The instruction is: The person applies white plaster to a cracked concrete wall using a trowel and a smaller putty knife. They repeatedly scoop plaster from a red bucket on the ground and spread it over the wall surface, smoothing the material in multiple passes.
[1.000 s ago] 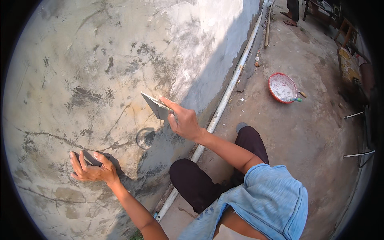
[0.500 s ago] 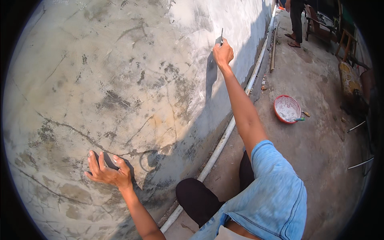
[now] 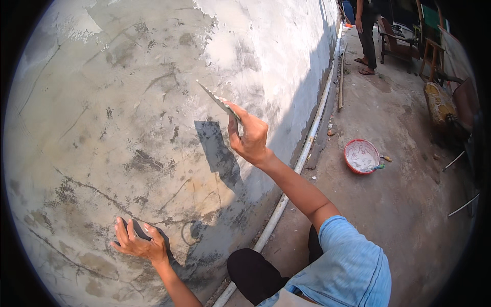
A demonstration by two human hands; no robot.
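My right hand (image 3: 251,134) grips a flat, thin putty knife (image 3: 214,97) with pale paste along its blade. The blade points up and left in front of the wall (image 3: 117,169) and throws a dark shadow on it; whether it touches cannot be told. The wall is grey and cracked, with a white coated area (image 3: 276,56) at the upper right. My left hand (image 3: 140,243) lies against the lower wall near a long crack, fingers spread and holding nothing.
A red-rimmed basin (image 3: 352,167) of whitish paste stands on the concrete floor to the right, with tool handles at its edge. A white pipe (image 3: 279,207) runs along the wall's foot. Farther off are a standing person (image 3: 367,41) and a wooden chair (image 3: 396,43).
My right hand has moved left and toward me with the putty knife, away from the white area. The blade now tilts left. My left hand stays on the wall; the view has shifted slightly.
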